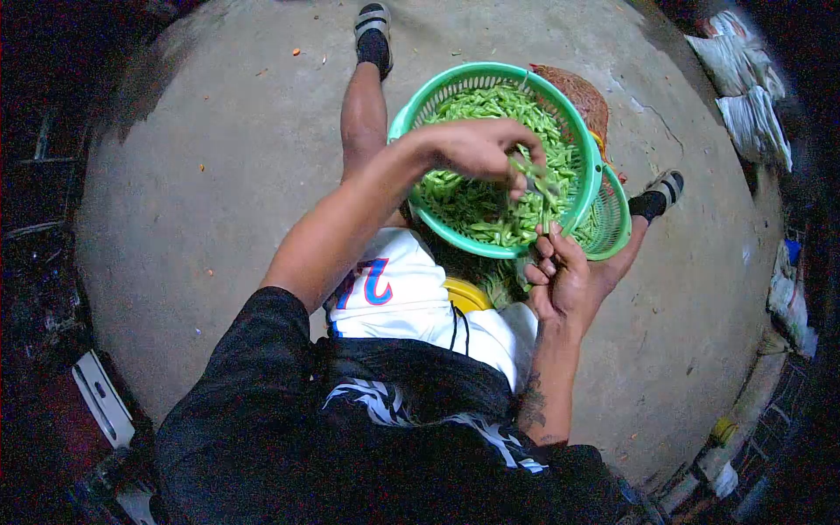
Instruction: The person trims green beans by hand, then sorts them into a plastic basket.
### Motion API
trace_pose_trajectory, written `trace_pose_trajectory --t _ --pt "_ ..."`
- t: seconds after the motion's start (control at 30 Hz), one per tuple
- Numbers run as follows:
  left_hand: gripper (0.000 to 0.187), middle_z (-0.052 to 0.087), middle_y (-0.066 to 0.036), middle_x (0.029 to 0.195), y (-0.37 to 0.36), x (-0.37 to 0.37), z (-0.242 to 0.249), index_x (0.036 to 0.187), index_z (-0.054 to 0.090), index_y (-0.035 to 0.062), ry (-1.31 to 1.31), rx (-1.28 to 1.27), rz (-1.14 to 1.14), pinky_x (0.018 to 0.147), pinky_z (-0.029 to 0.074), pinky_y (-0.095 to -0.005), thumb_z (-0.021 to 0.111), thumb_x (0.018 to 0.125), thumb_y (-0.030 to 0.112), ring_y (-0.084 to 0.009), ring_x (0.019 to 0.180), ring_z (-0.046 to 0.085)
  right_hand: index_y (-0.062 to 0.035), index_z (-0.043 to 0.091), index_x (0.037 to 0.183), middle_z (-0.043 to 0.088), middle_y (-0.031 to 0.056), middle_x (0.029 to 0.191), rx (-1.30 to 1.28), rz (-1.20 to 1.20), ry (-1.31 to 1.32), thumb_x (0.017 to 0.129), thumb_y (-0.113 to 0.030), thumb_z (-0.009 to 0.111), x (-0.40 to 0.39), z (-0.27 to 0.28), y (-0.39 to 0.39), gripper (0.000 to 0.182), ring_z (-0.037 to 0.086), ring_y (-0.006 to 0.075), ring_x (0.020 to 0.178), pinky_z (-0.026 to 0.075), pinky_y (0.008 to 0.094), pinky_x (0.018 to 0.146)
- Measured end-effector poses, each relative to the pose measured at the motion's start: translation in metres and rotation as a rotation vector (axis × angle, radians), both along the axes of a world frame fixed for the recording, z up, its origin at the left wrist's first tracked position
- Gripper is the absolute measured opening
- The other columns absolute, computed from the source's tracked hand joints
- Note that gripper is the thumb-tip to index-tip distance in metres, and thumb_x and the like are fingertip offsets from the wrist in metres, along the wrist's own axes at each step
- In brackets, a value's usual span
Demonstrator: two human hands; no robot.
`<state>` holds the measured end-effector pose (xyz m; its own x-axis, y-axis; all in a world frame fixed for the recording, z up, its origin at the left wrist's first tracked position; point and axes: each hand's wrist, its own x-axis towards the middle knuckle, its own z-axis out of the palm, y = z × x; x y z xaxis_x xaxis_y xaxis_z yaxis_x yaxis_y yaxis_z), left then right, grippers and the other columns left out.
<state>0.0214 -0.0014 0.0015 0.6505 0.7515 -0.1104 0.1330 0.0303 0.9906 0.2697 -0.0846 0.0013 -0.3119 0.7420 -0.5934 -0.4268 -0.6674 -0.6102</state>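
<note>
My left hand [486, 150] is over a round green plastic basket [490, 251] full of cut green bean pieces [486, 107]. Its fingers are curled in, and a blurred dark shape with bits of green shows at their tips; I cannot make out what it is. At the basket's near right rim, my right hand [564, 276] is closed around a small bunch of green beans [548, 210] that points up toward the left hand. Close beside the right hand, a second green basket [623, 234] holds more green beans, partly hidden by the first.
A reddish-brown mesh sack [577, 94] lies behind the big basket. Something round and yellow [468, 294] shows between my legs. My feet rest on the concrete floor [236, 175] on either side of the baskets. White sacks [754, 122] lie at the far right.
</note>
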Motion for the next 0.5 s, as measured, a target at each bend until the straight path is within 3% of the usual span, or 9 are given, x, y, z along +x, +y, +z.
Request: trace_pose_trajectory --t 0.17,0.2,0.23,0.33,0.4,0.43,0.5 --pt "0.031 0.071 -0.008 0.095 -0.005 0.009 0.009 0.115 0.063 -0.0024 0.003 0.091 -0.136 0.084 0.053 -0.0315 0.071 0.086 0.004 -0.0150 0.087 0.068 -0.0029 0.063 0.108 0.050 -0.0043 0.072 0.028 0.006 0.077 0.101 -0.020 0.063 -0.003 -0.001 0.000 0.018 0.033 0.0014 0.050 0.027 0.0174 0.043" --pt "0.031 0.071 -0.008 0.095 -0.001 0.004 -0.001 0.114 0.064 -0.0018 -0.024 0.094 -0.042 0.084 0.053 -0.0315 0.072 0.085 0.005 -0.0155 0.087 0.068 -0.0029 0.063 0.108 0.050 -0.0043 0.072 0.029 0.003 0.075 0.101 -0.020 0.063 -0.001 -0.001 0.000 0.018 0.033 0.0014 0.050 0.027 0.0174 0.043" --pt "0.030 0.070 -0.008 0.096 0.004 -0.004 -0.003 0.114 0.064 -0.0018 -0.060 -0.066 -0.031 0.084 0.053 -0.0320 0.072 0.085 0.003 -0.0156 0.087 0.068 -0.0033 0.063 0.109 0.050 -0.0040 0.073 0.030 0.011 0.050 0.101 -0.020 0.063 0.001 0.000 0.000 0.019 0.033 0.0014 0.051 0.027 0.0173 0.043" --pt "0.031 0.070 -0.008 0.096 0.005 -0.008 0.002 0.116 0.064 -0.0014 -0.004 -0.067 0.030 0.086 0.054 -0.0331 0.071 0.086 0.003 -0.0158 0.087 0.069 -0.0037 0.063 0.109 0.050 -0.0039 0.073 0.043 0.021 0.020 0.101 -0.022 0.063 0.000 0.004 0.002 0.020 0.033 0.0014 0.051 0.027 0.0174 0.043" --pt "0.030 0.070 -0.006 0.095 -0.007 0.007 0.004 0.116 0.063 -0.0011 -0.026 0.003 -0.081 0.085 0.054 -0.0333 0.070 0.088 0.003 -0.0156 0.086 0.069 -0.0036 0.063 0.108 0.049 -0.0042 0.073 0.048 0.027 0.015 0.101 -0.023 0.063 -0.004 0.003 0.000 0.020 0.033 0.0014 0.050 0.027 0.0175 0.043" --pt "0.029 0.070 -0.006 0.095 -0.012 0.013 0.010 0.117 0.063 -0.0009 -0.055 -0.081 -0.156 0.085 0.054 -0.0330 0.070 0.089 0.004 -0.0157 0.085 0.069 -0.0033 0.064 0.107 0.048 -0.0048 0.071 0.033 -0.022 0.016 0.101 -0.023 0.064 -0.009 0.002 0.000 0.021 0.033 0.0015 0.050 0.026 0.0176 0.043" --pt "0.030 0.070 -0.007 0.094 -0.008 0.014 0.005 0.117 0.063 -0.0009 -0.043 0.066 -0.178 0.085 0.054 -0.0320 0.070 0.088 0.003 -0.0156 0.085 0.068 -0.0031 0.064 0.105 0.047 -0.0054 0.070 0.017 -0.072 0.014 0.102 -0.024 0.064 -0.010 0.002 0.000 0.021 0.032 0.0016 0.049 0.026 0.0177 0.042"
